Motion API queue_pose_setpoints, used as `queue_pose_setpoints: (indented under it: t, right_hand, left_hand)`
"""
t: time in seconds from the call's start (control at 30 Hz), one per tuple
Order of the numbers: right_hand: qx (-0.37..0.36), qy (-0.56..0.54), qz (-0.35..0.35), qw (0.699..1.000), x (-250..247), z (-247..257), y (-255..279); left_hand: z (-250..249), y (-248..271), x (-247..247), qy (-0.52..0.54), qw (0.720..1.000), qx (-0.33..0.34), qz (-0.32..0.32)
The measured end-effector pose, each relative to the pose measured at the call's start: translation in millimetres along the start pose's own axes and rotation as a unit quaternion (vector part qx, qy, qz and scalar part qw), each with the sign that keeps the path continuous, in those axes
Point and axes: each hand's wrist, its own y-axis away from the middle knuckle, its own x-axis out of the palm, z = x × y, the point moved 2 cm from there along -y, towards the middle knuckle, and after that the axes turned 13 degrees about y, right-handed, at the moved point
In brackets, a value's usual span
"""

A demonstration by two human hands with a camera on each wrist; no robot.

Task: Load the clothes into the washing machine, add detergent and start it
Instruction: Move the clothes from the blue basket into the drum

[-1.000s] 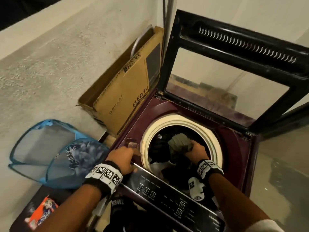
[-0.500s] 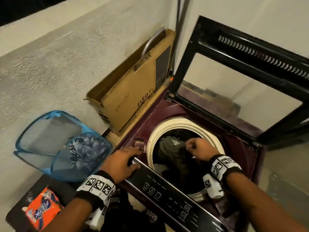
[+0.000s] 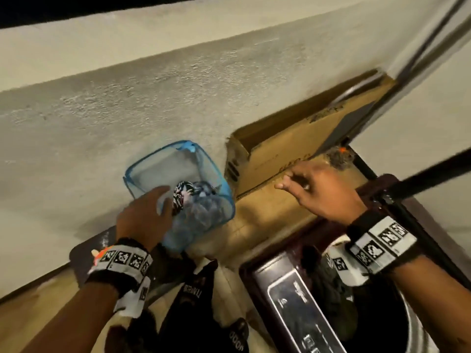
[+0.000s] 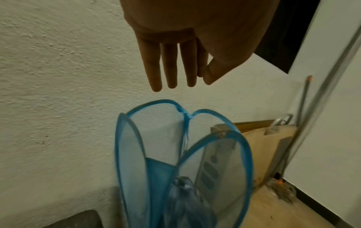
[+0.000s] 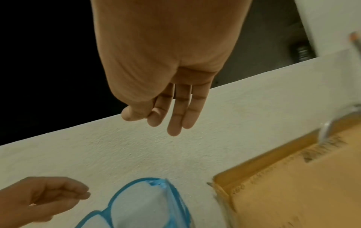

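— What do the fingers look like on your end?

— On the left wrist view my left hand point(image 4: 187, 38) has its fingers point(image 4: 171, 67) straight and hanging loose, thumb tucked against the index, holding nothing. They sit just above the rim of the blue mesh hamper point(image 4: 134, 111), not touching it.

— And the other one?

— My right hand point(image 5: 162, 69) is the same: fingers point(image 5: 176, 114) released, gently extended, nothing in them. In the head view that hand point(image 3: 323, 192) hovers right of centre, over the cardboard box point(image 3: 280, 159) that leans by the wall.

— Where are the clothes?

— Two places. Some lie in the bottom of the hamper point(image 3: 142, 164), centre-left of the head frame: a black-and-white patterned piece point(image 3: 181, 193) and a bluish-grey bundle point(image 3: 204, 207) beside it. My left hand point(image 3: 145, 215) is at the hamper's near edge; whether it touches the mesh there, I cannot tell. The rest, dark garments point(image 3: 331, 299), sit in the drum of the washing machine point(image 3: 257, 271) at the lower right, behind its control panel point(image 3: 300, 309).

— Anything else around?

— A dark garment with white lettering point(image 3: 196, 294) hangs at the bottom centre. The hamper stands against the textured wall point(image 3: 127, 98), just left of the box. A mop point(image 4: 281, 191) leans in the corner, right side of the left wrist view, and the machine's open lid point(image 3: 420, 179) cuts across the right edge of the head frame.
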Motion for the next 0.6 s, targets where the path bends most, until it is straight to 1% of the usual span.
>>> queue_pose_setpoints:
  t: [0.1,0.17,0.23,0.33,0.43,0.5,0.6]
  right_hand:
    - [-0.099,0.026,0.031,0.994,27,44,-77]
    - [-0.163,0.044,0.061,0.984,47,75,-126]
    - [-0.208,0.072,0.094,0.971,69,105,-171]
    - [-0.234,0.086,0.169,0.954,110,136,-227]
    - [-0.239,0.107,0.265,0.928,174,155,-272]
    - [-0.247,0.14,0.321,0.904,223,161,-293]
    - [-0.287,0.21,0.371,0.858,299,163,-306]
  left_hand:
    - [36,-31,-8,-0.009,0.999,0.015,-0.034]
    - [61,-52,-5,-0.023,0.999,-0.002,-0.036]
    - [86,-72,0,-0.044,0.999,-0.014,-0.028]
    - [108,-91,12,-0.036,0.999,-0.011,-0.017]
    - [120,-97,23,-0.002,1.0,-0.006,-0.023]
    - [128,-97,32,0.023,0.999,-0.001,-0.035]
    - [138,-99,36,0.05,0.996,0.01,-0.075]
